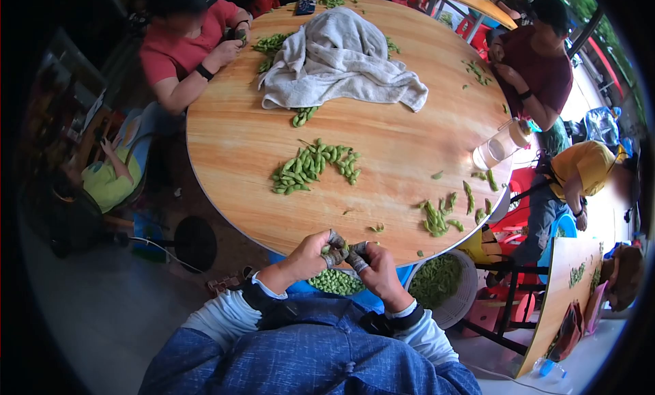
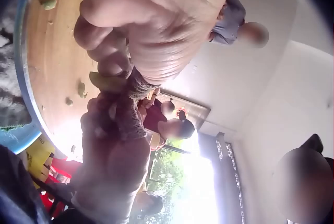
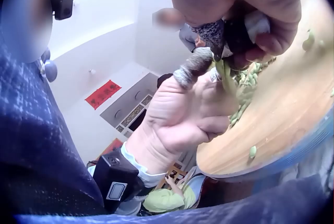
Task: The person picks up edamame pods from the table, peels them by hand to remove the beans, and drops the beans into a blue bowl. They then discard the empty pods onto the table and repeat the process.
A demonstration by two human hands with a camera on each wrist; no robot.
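Both hands meet above the table's near edge. My left hand (image 1: 310, 257), with wrapped fingertips, pinches a green pod (image 2: 108, 82); in the right wrist view the pod (image 3: 225, 78) hangs between the two hands. My right hand (image 1: 376, 269), its thumb and fingers also wrapped, pinches at the same pod from the other side. Below the hands, shelled green beans (image 1: 334, 283) lie in a blue container. A pile of pods (image 1: 310, 166) rests on the wooden table (image 1: 239, 156) in front of the hands.
A grey cloth (image 1: 341, 60) covers a heap of pods farther back. Loose pods (image 1: 434, 219) and a clear bottle (image 1: 501, 146) are at the right. A white basket (image 1: 464, 301) of green pods stands below the edge. Several people sit around.
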